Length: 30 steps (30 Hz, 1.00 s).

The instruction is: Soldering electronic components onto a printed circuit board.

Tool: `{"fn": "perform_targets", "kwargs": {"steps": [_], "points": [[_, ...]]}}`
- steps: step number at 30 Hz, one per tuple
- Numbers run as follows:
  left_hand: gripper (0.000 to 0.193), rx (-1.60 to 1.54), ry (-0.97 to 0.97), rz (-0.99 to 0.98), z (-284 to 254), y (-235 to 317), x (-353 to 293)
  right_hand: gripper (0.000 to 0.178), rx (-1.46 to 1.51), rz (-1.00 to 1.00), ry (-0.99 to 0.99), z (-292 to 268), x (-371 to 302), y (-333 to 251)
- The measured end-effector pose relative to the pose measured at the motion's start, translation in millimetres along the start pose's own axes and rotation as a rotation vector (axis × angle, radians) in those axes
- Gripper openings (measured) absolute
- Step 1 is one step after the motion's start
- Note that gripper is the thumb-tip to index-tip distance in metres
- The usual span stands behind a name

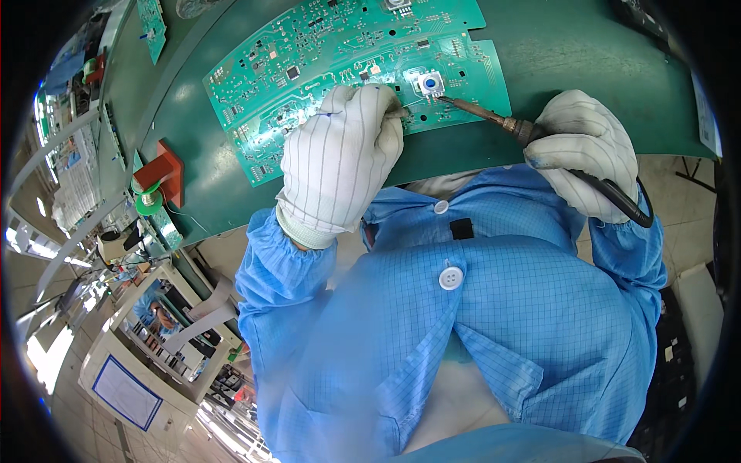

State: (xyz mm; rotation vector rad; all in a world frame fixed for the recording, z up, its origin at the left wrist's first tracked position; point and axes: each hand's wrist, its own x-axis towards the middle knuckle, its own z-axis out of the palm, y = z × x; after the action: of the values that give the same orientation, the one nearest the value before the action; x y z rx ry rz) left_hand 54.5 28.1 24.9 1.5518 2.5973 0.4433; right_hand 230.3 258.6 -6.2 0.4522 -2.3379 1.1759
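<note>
A green circuit board (485, 77) full of small parts lies on the green bench. On its right part sits a square metal component with a blue round centre (430, 83). My right hand (590, 150), in a white striped glove, grips a soldering iron (498, 120). The iron's tip points left and reaches the lower edge of that component; whether it touches cannot be told. My left hand (340, 154), gloved alike, rests over the board's near edge, left of the component. Its fingers are pinched together, and what they hold is too small to make out.
An orange-red stand (171, 171) with a green-rimmed spool (149, 201) is at the bench's left. Another circuit board (152, 29) lies at the far left. The iron's black cable (624, 202) loops by my right wrist. A white cabinet (127, 378) stands lower left.
</note>
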Motion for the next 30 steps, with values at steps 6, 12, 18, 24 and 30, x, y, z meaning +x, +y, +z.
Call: {"fn": "perform_targets", "kwargs": {"steps": [6,12,18,24,30], "points": [[0.009,0.045,0.011,0.012,0.1,1.2,-2.6,0.024,-0.039,0.013,-0.038,1.2,-0.5,-1.5],[0.011,0.091,0.011,0.000,1.5,4.3,-5.6,0.027,-0.083,-0.024,-0.053,3.7,-1.5,-0.3],[0.013,0.160,0.005,0.015,2.5,5.0,-7.7,0.029,-0.088,-0.025,-0.041,4.2,-0.7,-2.4],[0.014,0.141,0.061,0.026,4.4,2.2,-7.8,0.029,-0.070,-0.022,-0.022,6.1,1.2,-1.1],[0.014,0.148,0.048,0.010,5.3,1.3,-6.5,0.028,-0.065,-0.033,-0.019,7.1,3.0,0.4]]}}
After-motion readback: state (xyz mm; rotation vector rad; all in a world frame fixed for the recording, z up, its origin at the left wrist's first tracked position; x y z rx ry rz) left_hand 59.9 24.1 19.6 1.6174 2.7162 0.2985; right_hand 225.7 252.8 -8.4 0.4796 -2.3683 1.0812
